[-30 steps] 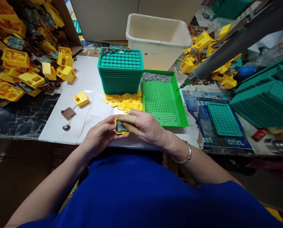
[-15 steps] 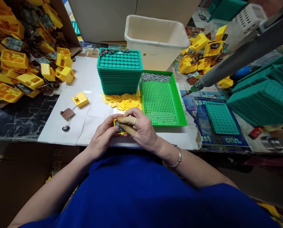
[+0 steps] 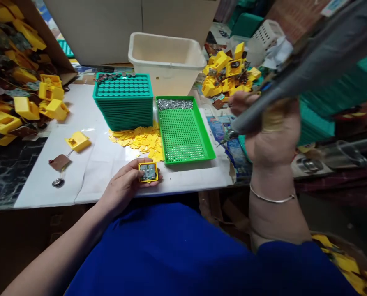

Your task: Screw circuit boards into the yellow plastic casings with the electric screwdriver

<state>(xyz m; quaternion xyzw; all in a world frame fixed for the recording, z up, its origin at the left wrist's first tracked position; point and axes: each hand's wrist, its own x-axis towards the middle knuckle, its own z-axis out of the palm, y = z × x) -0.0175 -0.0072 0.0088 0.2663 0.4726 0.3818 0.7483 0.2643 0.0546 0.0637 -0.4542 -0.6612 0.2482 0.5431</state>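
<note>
My left hand [image 3: 126, 179] holds a small yellow plastic housing [image 3: 148, 181] near the table's front edge, with a circuit board [image 3: 147, 172] showing in its open side. On the right, my right hand [image 3: 272, 135] is raised and closed around a hanging grey electric screwdriver [image 3: 263, 105]. The hand and the tool are blurred, and the tool's body hides part of the fingers. The screwdriver's bit [image 3: 222, 142] points down and left, past the right side of a green tray [image 3: 186, 131]. Small metal screws [image 3: 175, 104] lie at the tray's far end.
Teal trays [image 3: 123, 113] stand stacked behind loose yellow pieces [image 3: 140, 139]. A yellow box [image 3: 78, 141] wired to a brown piece [image 3: 60, 162] and a round metal part [image 3: 58, 182] lies left. Behind stands a white bin [image 3: 167, 74]; yellow housings [image 3: 229, 70] are heaped right of it.
My right hand has left the yellow housing, moved up and right, and taken hold of the screwdriver. My left hand still holds the housing. The view has turned to the right.
</note>
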